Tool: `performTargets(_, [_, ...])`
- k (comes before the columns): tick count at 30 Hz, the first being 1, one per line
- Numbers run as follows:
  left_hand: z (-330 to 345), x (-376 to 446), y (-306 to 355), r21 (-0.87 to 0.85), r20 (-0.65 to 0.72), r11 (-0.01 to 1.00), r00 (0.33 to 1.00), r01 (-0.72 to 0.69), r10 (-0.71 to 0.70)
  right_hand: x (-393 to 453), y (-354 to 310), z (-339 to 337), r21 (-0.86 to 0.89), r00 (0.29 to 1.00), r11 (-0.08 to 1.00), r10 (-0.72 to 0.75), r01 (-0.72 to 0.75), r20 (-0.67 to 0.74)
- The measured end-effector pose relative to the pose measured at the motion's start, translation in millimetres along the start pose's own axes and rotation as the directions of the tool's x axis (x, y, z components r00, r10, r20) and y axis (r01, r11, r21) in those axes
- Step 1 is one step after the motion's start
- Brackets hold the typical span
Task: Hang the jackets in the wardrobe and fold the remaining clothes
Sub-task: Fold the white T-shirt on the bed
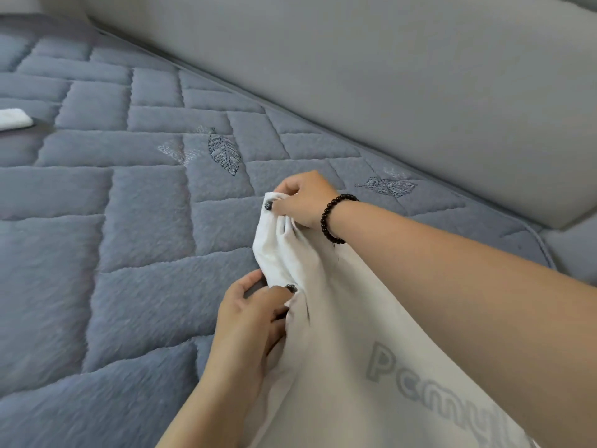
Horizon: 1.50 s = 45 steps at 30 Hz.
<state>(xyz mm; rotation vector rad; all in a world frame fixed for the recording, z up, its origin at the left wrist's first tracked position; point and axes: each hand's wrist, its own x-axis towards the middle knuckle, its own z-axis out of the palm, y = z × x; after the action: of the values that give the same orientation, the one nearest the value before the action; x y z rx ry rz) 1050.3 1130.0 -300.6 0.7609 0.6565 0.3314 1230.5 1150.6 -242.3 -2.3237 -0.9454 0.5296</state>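
From my seat I see both hands clamped on the same white garment (pixel 326 324). My right hand (pixel 302 200), at about 1 o'clock from frame centre, has its fingers curled over a bunched corner of the cloth, pinching it just beside a dark button (pixel 267 206). A black bead bracelet (pixel 334 218) sits on that wrist, and the forearm runs off toward 4 o'clock. My left hand (pixel 250 321), near 6 o'clock, pinches the fabric edge between thumb and fingers next to a second dark button (pixel 291 288). The two hands sit near each other, the right one farther from me, with a short gathered stretch of cloth between them.

The garment is lifted at the gripped end and drapes back toward me, toward 5 o'clock, passing under my right forearm. Pale grey lettering (pixel 420 386) is printed on it; I can read only the first few letters, and the rest blurs out at the frame's edge.

Beneath it all lies a blue-grey quilted bed cover (pixel 97 237), stitched in blocks, with embroidered leaves (pixel 224 153) at 12 o'clock and another leaf (pixel 389 186) by 2 o'clock. A grey padded headboard (pixel 387 76) runs across the top right. At 9 o'clock, on the frame's edge, a small white piece of cloth (pixel 14 118) rests on the cover, well apart from my hands.
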Motion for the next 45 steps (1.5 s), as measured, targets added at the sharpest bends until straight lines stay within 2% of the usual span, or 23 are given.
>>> performTargets(2, [-2, -2, 5, -0.108, 0.066, 0.994, 0.998, -0.002, 0.009, 1, -10, 2, 0.133, 1.000, 0.991, -0.011, 0.008, 0.018])
performTargets(5, [-7, -3, 10, -0.142, 0.085, 0.987, 0.993, -0.071, 0.084, 4, -26, 3, 0.345, 0.999, 0.938, -0.043, 0.031, 0.028])
performTargets(7, [-8, -3, 13, -0.102, 0.044, 0.986, 0.990, -0.129, 0.134, 8, -34, 5, 0.484, 0.997, 0.875, -0.040, 0.003, 0.066])
performTargets(11, [-5, -5, 11, 0.082, -0.081, 0.980, 0.978, -0.183, 0.190, 20, -43, 17, 0.558, 0.998, 0.830, -0.019, -0.018, 0.061])
performTargets(13, [-8, -5, 11, 0.104, -0.211, 0.965, 0.943, -0.240, 0.258, 26, -42, 26, 0.501, 1.000, 0.866, 0.002, -0.005, 0.006])
performTargets(14, [-12, -5, 14, 0.090, -0.318, 0.961, 0.907, -0.262, 0.277, 29, -41, 30, 0.412, 1.000, 0.911, 0.004, 0.007, -0.025])
performTargets(16, [-23, -3, 19, 0.047, -0.481, 0.940, 0.817, -0.338, 0.318, 34, -36, 39, 0.125, 0.998, 0.992, -0.001, 0.009, -0.064])
performTargets(17, [-27, -3, 22, 0.022, -0.515, 0.925, 0.789, -0.378, 0.335, 35, -35, 43, -0.010, 0.998, 1.000, 0.017, -0.017, -0.061])
performTargets(19, [-31, -3, 23, -0.013, -0.536, 0.911, 0.772, -0.413, 0.342, 39, -31, 51, -0.161, 0.996, 0.983, 0.082, -0.088, -0.040])
performTargets(20, [-32, -2, 21, -0.031, -0.507, 0.915, 0.795, -0.403, 0.333, 41, -31, 54, -0.191, 0.993, 0.975, 0.113, -0.116, -0.029])
performTargets(23, [-30, -2, 17, -0.052, -0.298, 0.951, 0.914, -0.304, 0.276, 44, -33, 63, -0.261, 0.987, 0.952, 0.159, -0.163, -0.036])
performTargets(26, [-28, -3, 13, 0.039, -0.250, 0.956, 0.924, -0.290, 0.290, 43, -36, 65, -0.385, 0.987, 0.909, 0.158, -0.161, -0.040])
performTargets(28, [-24, -4, 11, 0.163, -0.236, 0.921, 0.892, -0.354, 0.385, 44, -39, 65, -0.453, 0.995, 0.887, 0.102, -0.091, 0.001])
performTargets(30, [-15, -6, 4, 0.348, -0.169, 0.820, 0.830, -0.454, 0.531, 42, -42, 54, -0.382, 0.996, 0.920, 0.085, -0.089, -0.028])
performTargets(31, [-11, -8, 1, 0.453, -0.107, 0.728, 0.780, -0.514, 0.617, 40, -41, 45, -0.289, 0.994, 0.951, 0.097, -0.110, -0.058])
performTargets(34, [1, -14, -8, 0.653, 0.192, 0.335, 0.576, -0.680, 0.795, 20, -24, 4, 0.093, 0.967, 0.988, 0.141, -0.123, -0.214])
performTargets(36, [7, -17, -14, 0.648, 0.396, 0.130, 0.478, -0.750, 0.784, -2, 4, -22, 0.236, 0.930, 0.962, 0.205, -0.135, -0.306])
performTargets(37, [9, -18, -17, 0.632, 0.475, 0.066, 0.453, -0.773, 0.755, -16, 20, -33, 0.264, 0.912, 0.954, 0.230, -0.143, -0.339])
performTargets(41, [19, -25, -30, 0.546, 0.681, 0.000, 0.444, -0.838, 0.583, -74, 87, -54, 0.293, 0.820, 0.921, 0.368, -0.256, -0.438])
performTargets(45, [30, -32, -47, 0.471, 0.824, 0.015, 0.446, -0.882, 0.350, -113, 131, -62, 0.345, 0.745, 0.869, 0.486, -0.355, -0.458])
